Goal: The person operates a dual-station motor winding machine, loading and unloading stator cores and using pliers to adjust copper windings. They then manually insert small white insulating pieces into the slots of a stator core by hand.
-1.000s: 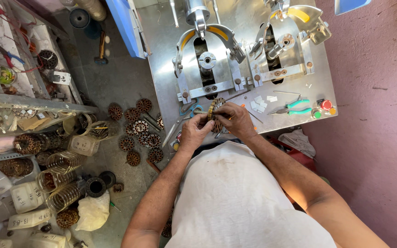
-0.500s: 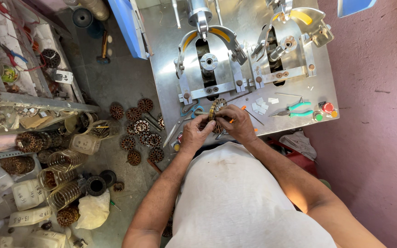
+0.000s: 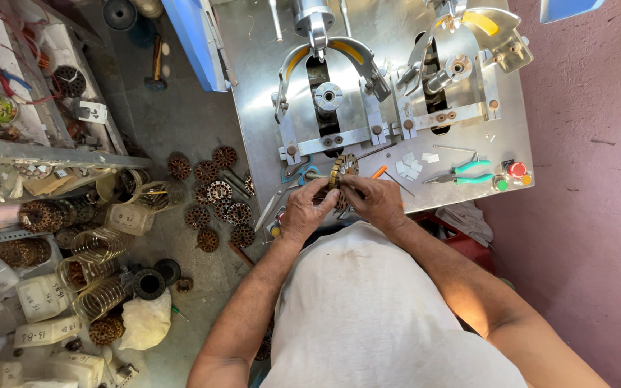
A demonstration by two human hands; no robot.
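Note:
A round toothed stator core (image 3: pixel 343 169) with copper-coloured windings stands on edge at the near rim of the steel workbench (image 3: pixel 253 129). My left hand (image 3: pixel 306 210) grips its left side. My right hand (image 3: pixel 376 200) pinches its right side, fingers at the slots. Small white paper slips (image 3: pixel 410 165) lie just right of my hands. Green-handled pliers (image 3: pixel 465 172) rest further right, beside a red button (image 3: pixel 517 169).
Two winding fixtures (image 3: pixel 327 100) (image 3: pixel 454 72) are bolted to the bench behind the core. Several loose stator cores (image 3: pixel 213 197) lie on the floor to the left. Shelves with stacked cores, coil springs (image 3: pixel 98 294) and plastic tubs fill the far left. A pink wall (image 3: pixel 591 179) is on the right.
Both hands stay on the stator core at the bench edge. Only small finger shifts show; the core keeps its place.

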